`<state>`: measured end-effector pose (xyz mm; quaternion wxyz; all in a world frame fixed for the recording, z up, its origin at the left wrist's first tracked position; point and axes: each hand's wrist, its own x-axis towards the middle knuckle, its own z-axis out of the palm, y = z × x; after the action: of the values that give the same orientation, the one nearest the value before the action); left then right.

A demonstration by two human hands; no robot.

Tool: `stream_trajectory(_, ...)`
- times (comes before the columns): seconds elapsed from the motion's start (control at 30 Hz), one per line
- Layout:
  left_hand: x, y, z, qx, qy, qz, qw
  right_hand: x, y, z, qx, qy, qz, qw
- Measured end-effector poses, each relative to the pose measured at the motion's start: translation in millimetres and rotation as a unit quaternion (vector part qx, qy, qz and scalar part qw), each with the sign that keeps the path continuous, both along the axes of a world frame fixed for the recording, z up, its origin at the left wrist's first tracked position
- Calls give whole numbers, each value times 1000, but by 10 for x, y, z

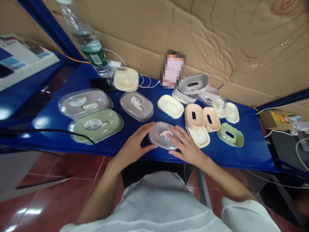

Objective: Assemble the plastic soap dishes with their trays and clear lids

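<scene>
A small grey oval plastic box (156,132) with a clear cover and a round sticker lies near the front edge of the blue table. My left hand (132,143) spans its left end, fingers at the far edge and thumb at the near edge. Across its right end lies my right hand (185,145), with fingertips over the sticker and thumb at the near side. Just right of that hand are a cream tray (201,138) and two peach shells with slots, one peach shell (194,114) overlapping the other. Behind the box lies another cream tray (170,106).
Covered boxes stand left: two grey, including one grey box (145,108), and a green box (98,133). Grey shells (194,84) pile behind; a green shell (230,135) sits right. A water bottle (96,58), phone (172,69) and white cable (149,84) line the back. A black cable (48,131) crosses left.
</scene>
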<state>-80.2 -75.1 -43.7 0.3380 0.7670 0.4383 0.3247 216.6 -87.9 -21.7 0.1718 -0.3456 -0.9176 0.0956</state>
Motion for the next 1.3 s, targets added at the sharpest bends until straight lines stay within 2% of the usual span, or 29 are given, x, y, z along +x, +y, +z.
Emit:
stream_trajectory(0.33, -9, -11, 26, -1, -28, -5, 1000, 13, 5, -55, -54, 83, -23, 995)
stream_trajectory(0.6, -10, -23, -8, 22, -26, -10, 999, -42, -34, -37, -4, 20, -35, 999)
stream_trajectory(0.7, 35, -88, 13, 95, 4, 35, 995, -114, -6, -37, 16, 5, -63, 998)
stream_trajectory(0.8, 76, -167, 31, 217, 34, 99, 970, -245, 62, -14, 30, -17, -96, 995)
stream_trajectory(0.87, 88, -198, 34, 269, 45, 113, 955, -359, 122, 27, 29, -44, -102, 993)
stream_trajectory(1.13, 122, -187, 65, 294, 95, 130, 942, -733, 316, 256, 25, -145, -96, 985)
stream_trajectory(1.2, 66, -183, 108, 301, 114, 148, 935, -771, 332, 281, 38, -156, -108, 981)
stream_trajectory(1.3, -154, -158, 219, 316, 137, 206, 916, -785, 347, 286, 49, -158, -141, 976)
